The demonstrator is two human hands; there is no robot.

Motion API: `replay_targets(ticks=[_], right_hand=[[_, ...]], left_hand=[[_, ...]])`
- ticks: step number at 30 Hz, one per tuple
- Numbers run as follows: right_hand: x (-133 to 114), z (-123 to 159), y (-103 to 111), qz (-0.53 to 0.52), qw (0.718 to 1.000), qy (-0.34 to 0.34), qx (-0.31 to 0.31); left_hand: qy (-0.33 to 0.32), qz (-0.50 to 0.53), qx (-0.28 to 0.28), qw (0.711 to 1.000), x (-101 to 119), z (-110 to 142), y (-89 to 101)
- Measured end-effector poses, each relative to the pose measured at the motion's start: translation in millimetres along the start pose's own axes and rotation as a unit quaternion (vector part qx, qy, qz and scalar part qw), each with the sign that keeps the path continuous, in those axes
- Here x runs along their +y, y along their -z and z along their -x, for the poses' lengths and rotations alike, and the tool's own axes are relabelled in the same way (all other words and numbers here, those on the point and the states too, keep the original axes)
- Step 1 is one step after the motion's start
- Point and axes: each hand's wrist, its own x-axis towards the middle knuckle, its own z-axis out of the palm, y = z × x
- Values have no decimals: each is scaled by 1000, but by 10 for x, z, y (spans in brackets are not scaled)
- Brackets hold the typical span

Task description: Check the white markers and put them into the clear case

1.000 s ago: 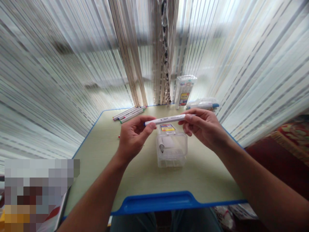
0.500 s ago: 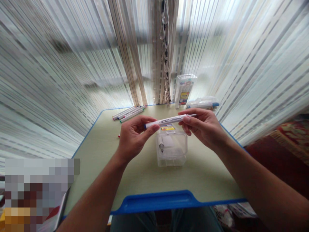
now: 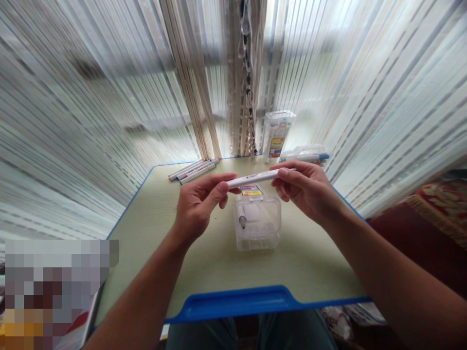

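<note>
A white marker with dark print on its barrel is held nearly level between my two hands, above the table. My left hand pinches its left end between thumb and fingers, covering the tip there. At the other end, my right hand grips it with thumb and fingertips, hiding most of that end. Below and just behind the marker lies a clear plastic box with a yellow label, and a small pointed piece shows inside. Several white markers with coloured ends lie together at the back left.
The pale green table has a blue edge and a blue front trough. A tall clear container stands at the back, beside a clear package with blue parts. A string curtain hangs behind the table.
My left fingers have closed over the marker's blue end, which showed before. Less of the print on the barrel is visible. My right hand stays nearly in place.
</note>
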Motion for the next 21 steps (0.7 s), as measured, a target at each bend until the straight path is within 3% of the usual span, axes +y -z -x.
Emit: replay_targets(ticks=[9, 21], right_hand=[[-8, 2, 0, -10, 1000, -7, 3], [-3, 20, -5, -6, 1000, -6, -25]], left_hand=[[22, 23, 5, 999, 1, -16, -8], [15, -80, 29, 996, 35, -38, -49]])
